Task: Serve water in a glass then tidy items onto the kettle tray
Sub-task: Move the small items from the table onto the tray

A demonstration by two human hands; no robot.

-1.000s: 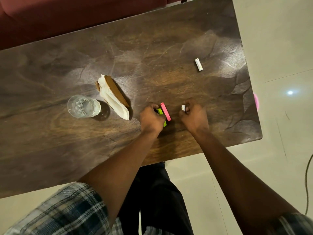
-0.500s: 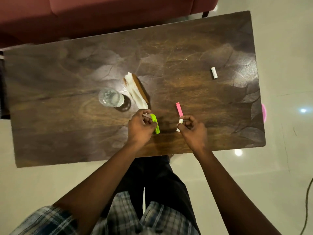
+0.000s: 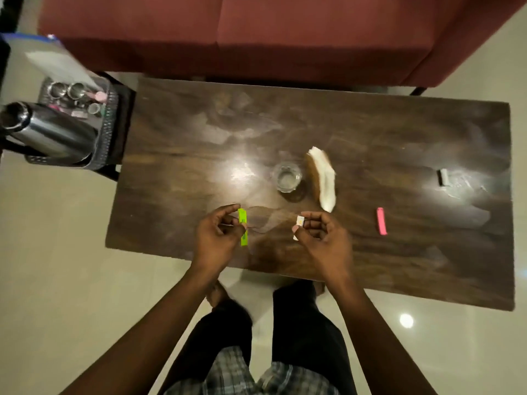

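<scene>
My left hand (image 3: 218, 238) pinches a green sachet (image 3: 243, 227) above the near part of the wooden table (image 3: 185, 166). My right hand (image 3: 322, 238) holds a small white sachet (image 3: 298, 227). A glass of water (image 3: 286, 177) stands mid-table, just beyond both hands, with a folded white-and-brown napkin (image 3: 322, 178) beside it on the right. A pink sachet (image 3: 381, 220) lies on the table right of my right hand. Another white sachet (image 3: 443, 177) lies near the far right. The steel kettle (image 3: 48, 132) sits on its dark tray (image 3: 109, 121) at the far left, beside the table.
Steel cups (image 3: 68, 91) and small sachets share the kettle tray. A red sofa (image 3: 256, 32) runs behind the table. Pale tiled floor (image 3: 57, 252) surrounds it, and my legs (image 3: 285, 337) stand against the near edge.
The view has pulled back and swung left, bringing the kettle tray into sight. Both hands lifted off the table with their sachets; the pink sachet stays lying on the table.
</scene>
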